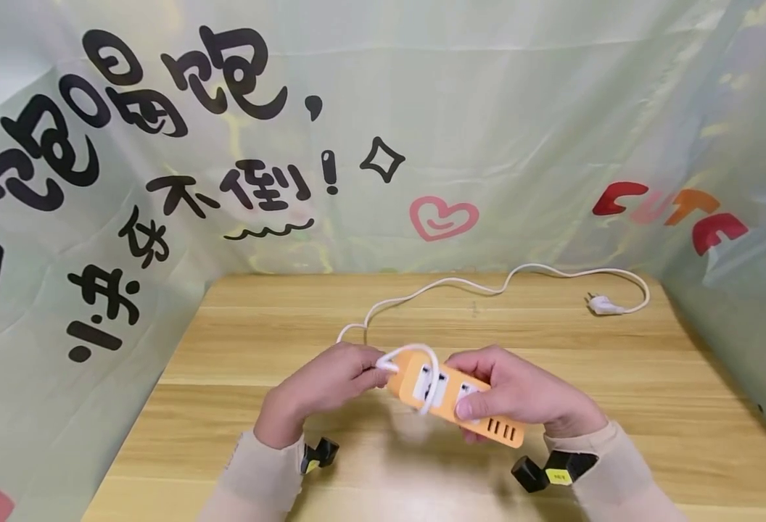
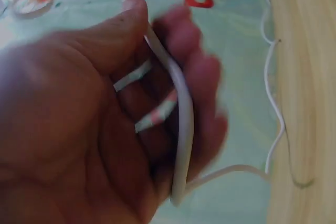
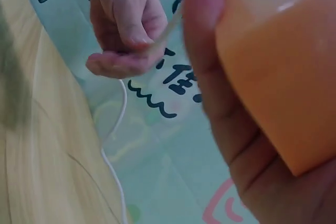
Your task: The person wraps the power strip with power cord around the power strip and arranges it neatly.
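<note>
An orange power strip (image 1: 451, 399) with white sockets and several dark USB slots is held above the table by my right hand (image 1: 516, 388), thumb on its top face. In the right wrist view the fingers wrap the side of the power strip (image 3: 283, 82). My left hand (image 1: 331, 380) pinches the white cord (image 2: 184, 124) between thumb and fingers, close to the strip's left end. A loop of this cord lies over the sockets. Behind the left hand the cord trails across the table to a white plug (image 1: 605, 304) at the back right.
The wooden table (image 1: 259, 464) is bordered at the back and sides by a pale green printed cloth (image 1: 520, 130). Dark wrist-camera mounts sit at both cuffs, the left mount (image 1: 320, 455) and the right mount (image 1: 553, 470), low over the table.
</note>
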Available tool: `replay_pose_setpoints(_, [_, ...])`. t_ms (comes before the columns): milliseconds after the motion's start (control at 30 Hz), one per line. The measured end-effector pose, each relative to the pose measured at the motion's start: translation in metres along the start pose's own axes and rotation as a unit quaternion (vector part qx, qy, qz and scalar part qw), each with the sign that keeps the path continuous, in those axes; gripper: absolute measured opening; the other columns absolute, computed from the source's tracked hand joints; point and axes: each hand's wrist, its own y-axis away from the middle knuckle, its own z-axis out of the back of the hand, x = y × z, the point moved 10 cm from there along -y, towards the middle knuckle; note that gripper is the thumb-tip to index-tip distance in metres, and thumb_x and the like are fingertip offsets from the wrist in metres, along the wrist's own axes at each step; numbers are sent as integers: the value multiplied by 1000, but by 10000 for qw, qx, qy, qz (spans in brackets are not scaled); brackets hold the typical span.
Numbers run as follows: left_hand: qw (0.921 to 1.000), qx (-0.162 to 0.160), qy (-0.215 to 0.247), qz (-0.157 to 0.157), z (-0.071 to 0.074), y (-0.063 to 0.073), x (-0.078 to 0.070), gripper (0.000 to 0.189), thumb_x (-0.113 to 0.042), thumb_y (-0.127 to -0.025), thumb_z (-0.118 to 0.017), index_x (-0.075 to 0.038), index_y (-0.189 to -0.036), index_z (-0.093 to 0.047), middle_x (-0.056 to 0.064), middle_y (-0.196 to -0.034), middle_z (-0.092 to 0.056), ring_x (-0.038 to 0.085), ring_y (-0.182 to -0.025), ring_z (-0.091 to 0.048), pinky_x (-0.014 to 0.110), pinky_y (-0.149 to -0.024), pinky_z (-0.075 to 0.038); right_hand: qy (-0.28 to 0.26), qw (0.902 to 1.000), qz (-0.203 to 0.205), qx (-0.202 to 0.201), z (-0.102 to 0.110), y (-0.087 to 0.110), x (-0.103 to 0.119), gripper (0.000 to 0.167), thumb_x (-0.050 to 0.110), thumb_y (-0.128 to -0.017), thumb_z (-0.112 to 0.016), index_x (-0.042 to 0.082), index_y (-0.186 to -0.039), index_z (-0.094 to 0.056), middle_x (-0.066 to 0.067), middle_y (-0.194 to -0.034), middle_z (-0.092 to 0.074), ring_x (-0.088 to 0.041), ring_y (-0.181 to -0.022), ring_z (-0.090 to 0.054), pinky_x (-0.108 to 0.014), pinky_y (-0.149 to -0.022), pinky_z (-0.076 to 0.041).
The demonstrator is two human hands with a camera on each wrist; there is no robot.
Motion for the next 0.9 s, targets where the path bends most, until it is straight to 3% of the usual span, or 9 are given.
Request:
replay_pose_setpoints(100, [9927, -515, -1090, -2, 7, -1, -4, 18, -31, -104, -69, -26, -86, -69, -15, -73, -55, 4, -68, -49, 24, -64, -44, 249, 9993, -215, 152, -7, -1, -3, 18, 1, -99, -69, -1, -117, -68, -7, -93, -70, -20, -69, -73, -48, -61, -64])
replay_pose_setpoints(167, [9868, -742, -1442, -42, 10, 0, -7, 18, -30, -104, -69, -25, -87, -68, -15, -76, -56, 6, -71, -51, 26, -66, -46, 435, 9987, -218, 169, -10, -2, -3, 18, 1, -98, -69, -1, -116, -67, -7, -93, -70, -18, -69, -73, -47, -61, -64])
replay_pose_setpoints(333, [9867, -784, -1409, -219, 12, 1, -10, 14, -26, -108, -63, -22, -98, -71, -12, -88, -62, 8, -82, -58, 30, -79, -52, 1546, 9875, -62, 300, -17, -4, -4, 21, 7, -99, -68, 10, -120, -68, 0, -93, -71, -5, -74, -68, -30, -63, -61])
replay_pose_setpoints(467, [9826, -969, -1585, -21, 18, 2, -4, 16, -32, -107, -64, -27, -92, -68, -15, -75, -56, 9, -75, -56, 31, -71, -50, 2633, 9637, -110, 423, -22, -6, -8, 28, 18, -101, -68, 22, -129, -66, 11, -97, -69, 1, -79, -62, -23, -70, -56])
replay_pose_setpoints(567, [9771, -1187, -1749, 227, 23, 3, -2, 18, -33, -105, -66, -26, -89, -65, -14, -71, -50, 10, -71, -51, 30, -68, -47, 2999, 9526, -347, 367, -22, -9, -16, 20, 28, -105, -67, 26, -124, -64, 15, -93, -67, 4, -74, -60, -21, -68, -55])
replay_pose_setpoints(733, [9808, -1448, -1214, 477, 34, 8, -10, 18, -18, -103, -65, -23, -86, -63, -11, -78, -53, 9, -72, -50, 27, -68, -46, 3496, 9346, -649, -84, -13, -15, -24, 16, 38, -104, -68, 25, -112, -65, 15, -87, -65, 3, -69, -58, -21, -65, -52])
replay_pose_setpoints(900, [9823, -1667, -489, 700, 42, 16, -23, 14, -16, -96, -62, -24, -85, -63, -10, -82, -55, 8, -73, -51, 25, -64, -44, 3676, 9197, -991, -960, 3, -17, -25, 23, 39, -102, -70, 18, -112, -67, 11, -83, -66, -3, -64, -58, -25, -59, -52])
